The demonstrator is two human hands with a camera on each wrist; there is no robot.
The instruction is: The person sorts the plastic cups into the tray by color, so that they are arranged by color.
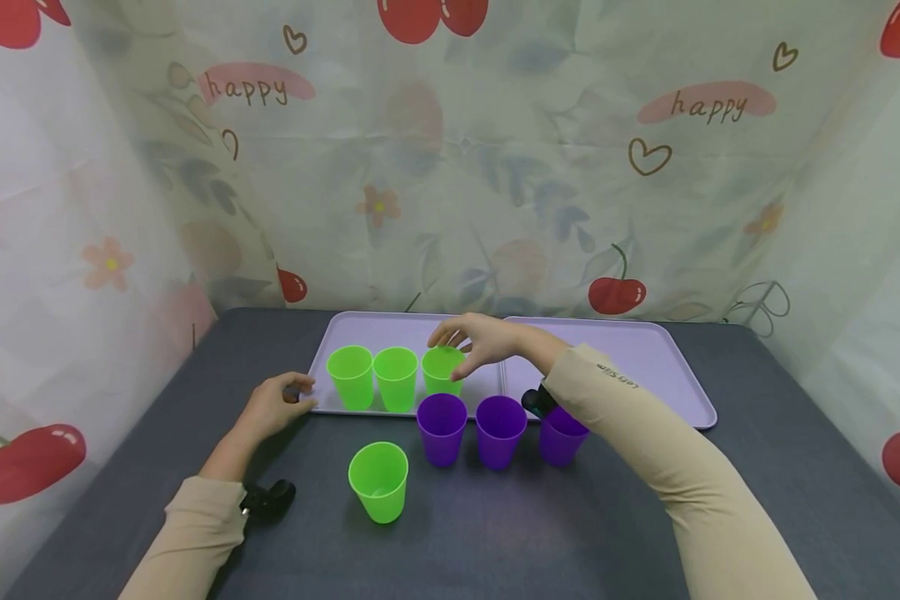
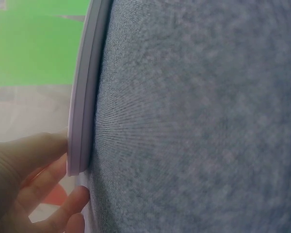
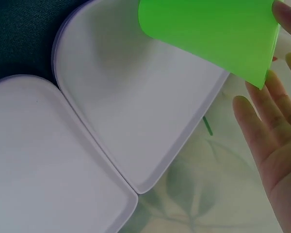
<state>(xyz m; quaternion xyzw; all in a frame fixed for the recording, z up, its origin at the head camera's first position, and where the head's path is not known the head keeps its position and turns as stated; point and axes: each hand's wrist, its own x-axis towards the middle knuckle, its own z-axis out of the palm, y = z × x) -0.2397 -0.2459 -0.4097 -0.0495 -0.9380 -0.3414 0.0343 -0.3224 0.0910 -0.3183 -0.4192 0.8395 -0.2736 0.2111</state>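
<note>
My left hand is at the near left corner of the left lilac tray, its thumb and fingers pinching the edge. In the left wrist view the tray's rim runs up from the fingertips. Three green cups stand in a row on this tray. Over the rightmost green cup is my right hand, fingers spread behind its rim and thumb in front. The right wrist view shows fingertips right at the rim of that green cup. The other two are the left cup and middle cup.
Three purple cups stand on the dark table in front of the trays, the rightmost partly behind my right sleeve. Another green cup stands nearer. A second lilac tray adjoins on the right. A patterned curtain encloses the table.
</note>
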